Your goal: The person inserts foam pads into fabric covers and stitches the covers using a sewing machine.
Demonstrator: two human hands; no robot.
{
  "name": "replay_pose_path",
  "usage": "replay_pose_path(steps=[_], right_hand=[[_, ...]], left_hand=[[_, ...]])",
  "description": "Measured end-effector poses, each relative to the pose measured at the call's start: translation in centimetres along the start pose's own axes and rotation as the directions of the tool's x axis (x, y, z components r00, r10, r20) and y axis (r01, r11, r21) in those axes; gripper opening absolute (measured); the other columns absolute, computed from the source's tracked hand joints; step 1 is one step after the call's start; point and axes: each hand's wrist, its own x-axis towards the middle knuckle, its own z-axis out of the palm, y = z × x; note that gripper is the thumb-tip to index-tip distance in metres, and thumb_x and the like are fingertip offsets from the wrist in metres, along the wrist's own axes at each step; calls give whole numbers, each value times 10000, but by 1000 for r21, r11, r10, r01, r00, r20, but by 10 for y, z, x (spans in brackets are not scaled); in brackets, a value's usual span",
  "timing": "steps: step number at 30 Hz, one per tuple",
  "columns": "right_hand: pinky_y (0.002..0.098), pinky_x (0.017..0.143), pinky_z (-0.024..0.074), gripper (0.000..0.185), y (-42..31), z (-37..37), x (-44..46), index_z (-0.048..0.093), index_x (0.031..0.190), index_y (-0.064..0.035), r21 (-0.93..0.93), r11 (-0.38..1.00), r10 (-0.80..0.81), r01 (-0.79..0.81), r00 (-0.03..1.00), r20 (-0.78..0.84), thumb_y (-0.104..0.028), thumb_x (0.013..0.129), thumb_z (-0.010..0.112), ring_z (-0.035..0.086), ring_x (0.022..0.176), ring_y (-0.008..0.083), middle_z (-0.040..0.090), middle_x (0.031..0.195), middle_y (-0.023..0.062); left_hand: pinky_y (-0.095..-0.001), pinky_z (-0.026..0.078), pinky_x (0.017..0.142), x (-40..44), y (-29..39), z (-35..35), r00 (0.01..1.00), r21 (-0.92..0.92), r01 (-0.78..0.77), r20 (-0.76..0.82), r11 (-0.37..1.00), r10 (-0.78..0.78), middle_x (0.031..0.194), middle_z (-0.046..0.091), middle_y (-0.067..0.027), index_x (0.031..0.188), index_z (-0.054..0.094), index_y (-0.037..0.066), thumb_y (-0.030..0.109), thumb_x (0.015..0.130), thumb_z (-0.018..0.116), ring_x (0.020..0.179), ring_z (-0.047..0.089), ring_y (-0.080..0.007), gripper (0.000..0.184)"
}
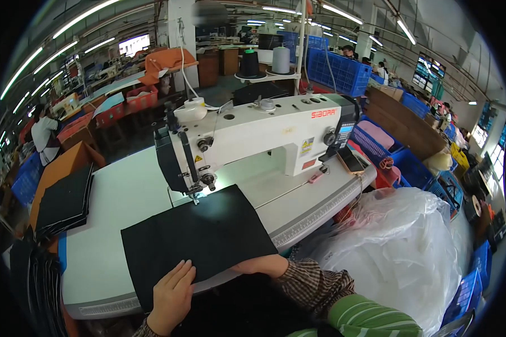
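A black fabric panel (199, 230) lies across the sewing machine table, its far edge at the needle and presser foot (195, 197) of a white sewing machine (253, 132). The machine's lamp lights the cloth there. My left hand (174, 295) rests on the near left part of the panel, fingers stretched out and flat. At the near right edge, my right hand (262, 265) reaches beneath the cloth, which hides its fingers. Whether they grip the edge cannot be seen.
Stacked black panels (67, 202) lie on the table's left end, and more dark pieces (36, 286) hang beside it. A phone (351, 161) sits at the right end. Clear plastic sheeting (388, 247) bulges on the right. Thread cones (281, 60) stand behind the machine. Other people work farther back.
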Motion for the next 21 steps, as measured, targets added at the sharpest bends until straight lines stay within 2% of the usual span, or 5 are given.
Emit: replay_pose_path(steps=[5, 8, 12, 17, 21], right_hand=[[453, 1214, 291, 615, -20, -7, 15, 470, 1519, -39, -757, 629, -510, -176, 640, -574, -431, 1046, 459, 491, 1363, 322, 500, 1537, 153], [436, 1050, 507, 441, -22, 7, 10, 609, 1395, -21, -489, 852, -228, -187, 708, -669, -247, 1018, 570, 659, 1149, 347, 646, 1356, 177], [371, 1158, 449, 491, 117, 86, -58, 423, 1547, -40, -239, 970, -23, -34, 972, -233, -196, 1084, 476, 529, 1363, 296, 488, 1548, 169], [444, 1037, 508, 563, 3, 22, -47, 538, 1479, -33, -942, 329, -210, -67, 967, -142, -255, 968, 620, 632, 1192, 416, 588, 1447, 217], [482, 937, 534, 450, -31, 26, -64, 655, 1312, 16, -425, 901, -76, -86, 933, -351, -44, 872, 727, 686, 1025, 442, 693, 1253, 246]], left_hand=[[-386, 557, 1006, 1, 2, -1, 1000, 35, 4, -1, 999, -4, 1258, 721, -142, 1165, 710, -18, 3, 779, 746, 1194, 689, -316, 389], [-396, 550, 1019, 5, 2, -1, 1000, 61, -25, 10, 998, 25, 1319, 693, -160, 1181, 702, -37, -9, 811, 706, 1232, 666, -336, 372], [-367, 542, 1027, 2, -7, 5, 996, 151, -89, 4, 985, 89, 1337, 683, -131, 1213, 681, -15, 66, 871, 690, 1253, 655, -306, 352], [-397, 444, 1139, -13, -13, 11, 999, 174, -51, 26, 983, 47, 1418, 613, -145, 1289, 628, 19, 212, 926, 669, 1346, 575, -301, 413], [-516, 350, 1177, -23, -13, 28, 996, 154, -55, 76, 986, 44, 1499, 495, -198, 1387, 538, 23, 264, 940, 660, 1414, 453, -406, 522]])
